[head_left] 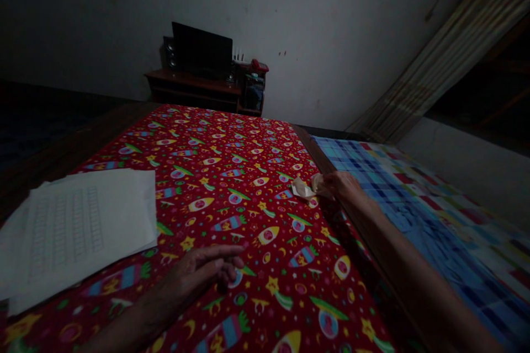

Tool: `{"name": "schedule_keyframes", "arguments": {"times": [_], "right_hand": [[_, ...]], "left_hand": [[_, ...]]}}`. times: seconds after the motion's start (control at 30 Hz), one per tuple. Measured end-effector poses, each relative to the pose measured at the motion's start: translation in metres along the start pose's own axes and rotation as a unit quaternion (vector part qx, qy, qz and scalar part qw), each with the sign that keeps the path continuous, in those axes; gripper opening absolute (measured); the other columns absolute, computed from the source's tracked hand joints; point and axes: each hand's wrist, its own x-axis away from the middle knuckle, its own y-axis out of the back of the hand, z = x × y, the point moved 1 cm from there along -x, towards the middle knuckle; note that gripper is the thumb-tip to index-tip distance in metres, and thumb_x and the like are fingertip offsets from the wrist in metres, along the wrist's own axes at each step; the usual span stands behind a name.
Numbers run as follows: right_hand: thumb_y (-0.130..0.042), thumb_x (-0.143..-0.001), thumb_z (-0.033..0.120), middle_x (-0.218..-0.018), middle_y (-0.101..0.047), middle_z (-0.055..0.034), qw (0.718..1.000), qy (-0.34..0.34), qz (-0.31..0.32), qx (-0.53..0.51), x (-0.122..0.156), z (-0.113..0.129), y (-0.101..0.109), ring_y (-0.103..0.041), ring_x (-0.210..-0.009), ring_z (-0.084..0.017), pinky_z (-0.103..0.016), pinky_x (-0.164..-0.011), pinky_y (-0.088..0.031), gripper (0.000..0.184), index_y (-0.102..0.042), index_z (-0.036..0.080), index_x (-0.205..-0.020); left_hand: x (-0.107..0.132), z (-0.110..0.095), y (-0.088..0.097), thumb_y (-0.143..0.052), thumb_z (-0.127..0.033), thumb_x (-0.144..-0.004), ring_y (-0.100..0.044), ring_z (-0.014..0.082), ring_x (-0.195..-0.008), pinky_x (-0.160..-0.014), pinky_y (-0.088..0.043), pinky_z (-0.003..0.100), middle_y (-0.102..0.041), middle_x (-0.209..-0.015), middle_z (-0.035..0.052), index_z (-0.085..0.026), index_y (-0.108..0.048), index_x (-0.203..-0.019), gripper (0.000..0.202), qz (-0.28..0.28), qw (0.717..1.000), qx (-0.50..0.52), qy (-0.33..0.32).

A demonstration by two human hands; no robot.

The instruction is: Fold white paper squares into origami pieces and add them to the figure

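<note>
Your right hand (pixel 337 185) pinches a crumpled tissue (pixel 303 188) at the right edge of the red rocket-print cloth (pixel 232 149). Your left hand (pixel 199 273) lies open on the cloth, near the stacked white papers (pixel 83 231) at lower left.

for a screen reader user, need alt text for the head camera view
A person's right hand touches a folded pale scrap at the edge of a red rocket-print cloth, while the left hand rests on the cloth beside a stack of white papers. A dark screen stands on a low wooden shelf by the far wall.
</note>
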Motion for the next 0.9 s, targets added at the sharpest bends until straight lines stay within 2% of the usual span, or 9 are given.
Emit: {"name": "schedule_keyframes", "arguments": {"times": [0.23, 0.43, 0.57, 0.73, 0.9], "right_hand": [[-0.049, -0.080, 0.025, -0.087, -0.070, -0.0135, 0.998, -0.054, -0.019, 0.033, -0.013, 0.005, -0.004, -0.062, -0.074, -0.020, -0.025, -0.056, -0.034, 0.027, -0.072, 0.014, -0.091], [-0.049, -0.084, 0.027, -0.094, -0.068, -0.0141, 0.997, -0.041, -0.053, 0.047, -0.010, 0.009, -0.002, -0.060, -0.083, -0.022, -0.026, -0.062, -0.034, 0.026, -0.068, 0.014, -0.096], [-0.043, -0.089, 0.030, -0.092, -0.067, -0.0138, 0.995, -0.027, -0.085, 0.046, 0.002, 0.017, 0.007, -0.060, -0.080, -0.022, -0.027, -0.059, -0.030, 0.029, -0.068, 0.014, -0.090], [-0.037, -0.093, 0.037, -0.081, -0.066, -0.0088, 0.993, 0.073, -0.092, -0.031, 0.032, 0.040, 0.008, -0.058, -0.068, -0.016, -0.025, -0.057, -0.028, 0.038, -0.067, 0.018, -0.083], [-0.040, -0.092, 0.036, -0.080, -0.066, -0.0094, 0.995, 0.040, -0.087, -0.043, 0.044, 0.049, 0.000, -0.060, -0.072, -0.017, -0.025, -0.055, -0.026, 0.035, -0.068, 0.018, -0.083]], "left_hand": [[0.000, 0.002, 0.002, -0.068, -0.037, -0.076, -0.060, 0.0183, -0.075, -0.067, -0.047, 0.029, -0.067, -0.093, 0.0115, -0.016, -0.069, -0.106, 0.036, 0.003, 1.000, 0.003, 0.003], [0.000, 0.001, 0.000, -0.067, -0.035, -0.077, -0.059, 0.0178, -0.075, -0.067, -0.047, 0.028, -0.068, -0.092, 0.0111, -0.016, -0.069, -0.105, 0.034, -0.009, 1.000, -0.003, 0.006], [-0.002, 0.003, 0.001, -0.070, -0.036, -0.074, -0.059, 0.0170, -0.072, -0.063, -0.047, 0.027, -0.068, -0.092, 0.0112, -0.016, -0.070, -0.103, 0.035, 0.005, 1.000, 0.013, 0.001], [-0.003, 0.001, 0.001, -0.070, -0.038, -0.074, -0.060, 0.0162, -0.073, -0.065, -0.048, 0.027, -0.068, -0.092, 0.0109, -0.017, -0.070, -0.103, 0.036, 0.007, 1.000, -0.001, 0.002], [-0.001, -0.004, -0.002, -0.070, -0.038, -0.074, -0.061, 0.0160, -0.073, -0.066, -0.048, 0.026, -0.068, -0.090, 0.0103, -0.018, -0.071, -0.102, 0.034, 0.007, 1.000, -0.010, -0.001]]}}
